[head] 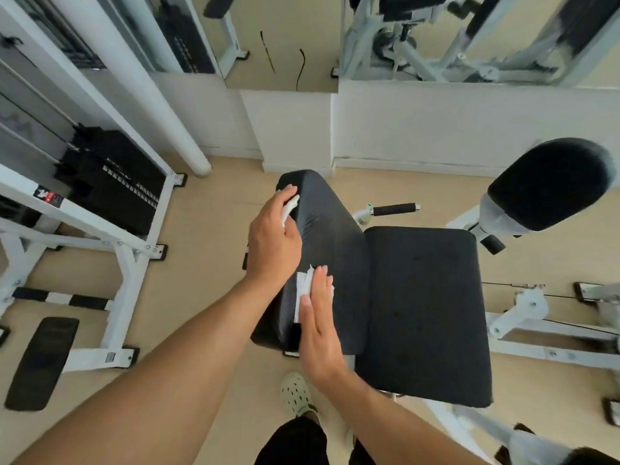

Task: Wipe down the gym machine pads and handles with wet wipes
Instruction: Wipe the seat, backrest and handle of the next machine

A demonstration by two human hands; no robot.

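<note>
A black back pad (330, 236) stands beside the black seat pad (426, 307) of a white gym machine. My left hand (273, 243) lies against the back pad's left side near its top and holds a white wet wipe (291, 207) between fingers and pad. My right hand (318, 325), fingers straight, presses a second white wipe (302, 293) flat onto the lower part of the back pad. A black foam handle (394, 209) sticks out behind the seat.
A round black roller pad (550, 184) rises at the right. A white frame (124, 260) with a black weight stack (110, 182) stands at the left, a black footplate (42, 362) on the floor below it. My shoe (297, 394) is near the seat's front.
</note>
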